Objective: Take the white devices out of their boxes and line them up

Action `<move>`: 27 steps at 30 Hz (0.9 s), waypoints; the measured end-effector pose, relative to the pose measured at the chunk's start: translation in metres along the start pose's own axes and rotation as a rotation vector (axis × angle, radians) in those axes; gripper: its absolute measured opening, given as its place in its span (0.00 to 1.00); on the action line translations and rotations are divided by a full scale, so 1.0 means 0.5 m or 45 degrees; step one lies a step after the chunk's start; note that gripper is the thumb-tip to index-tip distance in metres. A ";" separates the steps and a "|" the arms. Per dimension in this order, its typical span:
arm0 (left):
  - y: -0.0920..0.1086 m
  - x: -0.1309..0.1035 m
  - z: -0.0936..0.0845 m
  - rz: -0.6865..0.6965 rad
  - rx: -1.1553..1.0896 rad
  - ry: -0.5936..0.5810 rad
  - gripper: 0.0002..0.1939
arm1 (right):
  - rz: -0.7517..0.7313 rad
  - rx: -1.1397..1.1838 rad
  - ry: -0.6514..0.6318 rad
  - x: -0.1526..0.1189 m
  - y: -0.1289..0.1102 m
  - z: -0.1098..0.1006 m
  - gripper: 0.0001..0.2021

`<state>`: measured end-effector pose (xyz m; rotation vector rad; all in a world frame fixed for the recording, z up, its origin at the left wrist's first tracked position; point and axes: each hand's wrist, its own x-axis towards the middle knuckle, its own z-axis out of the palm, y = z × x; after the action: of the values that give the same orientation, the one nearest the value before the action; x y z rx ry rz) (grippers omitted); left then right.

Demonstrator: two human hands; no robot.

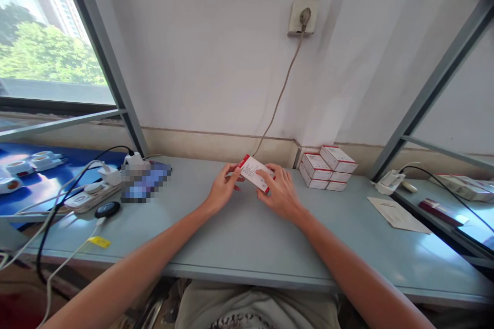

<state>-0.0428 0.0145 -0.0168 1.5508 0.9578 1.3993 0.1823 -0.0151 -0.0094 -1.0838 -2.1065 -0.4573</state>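
Note:
A small white and red cardboard box (252,170) is held tilted above the desk, its printed face turned up toward me. My left hand (226,184) grips its left end, thumb on top and fingers behind. On the opposite end, my right hand (281,190) has its fingers curled around the box, with one finger lying across the printed face. Right of my hands, several similar white and red boxes (328,167) stand stacked against the wall.
The grey desk (239,241) runs along a wall with a plugged-in socket (304,16). At left lie a power strip (92,198), cables, a black round device (107,209) and a pixelated item (144,182). A paper sheet (397,213) and a white adapter (389,181) lie at right.

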 end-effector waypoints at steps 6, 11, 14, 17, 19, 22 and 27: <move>-0.010 0.003 -0.004 0.030 0.154 -0.044 0.29 | 0.096 -0.190 0.147 0.012 0.040 -0.021 0.21; -0.014 0.005 -0.010 0.104 0.261 -0.008 0.24 | 0.359 -0.424 0.332 0.013 0.092 -0.042 0.19; -0.013 0.002 -0.010 0.142 0.321 -0.002 0.21 | 0.540 -0.549 0.416 0.009 0.135 -0.054 0.20; -0.011 -0.002 -0.008 0.155 0.366 0.003 0.19 | 0.682 -0.628 0.450 0.002 0.178 -0.062 0.20; -0.007 -0.004 -0.008 0.166 0.393 0.009 0.18 | 0.751 -0.660 0.440 -0.003 0.201 -0.064 0.19; -0.002 -0.005 -0.008 0.185 0.422 0.000 0.18 | 0.788 -0.709 0.402 -0.011 0.223 -0.060 0.17; 0.000 -0.005 -0.008 0.200 0.471 -0.014 0.18 | 0.765 -0.768 0.370 -0.015 0.238 -0.049 0.17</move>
<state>-0.0468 0.0126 -0.0176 1.9398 1.1574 1.3723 0.2924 0.0359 0.0008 -1.7847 -1.3144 -0.9073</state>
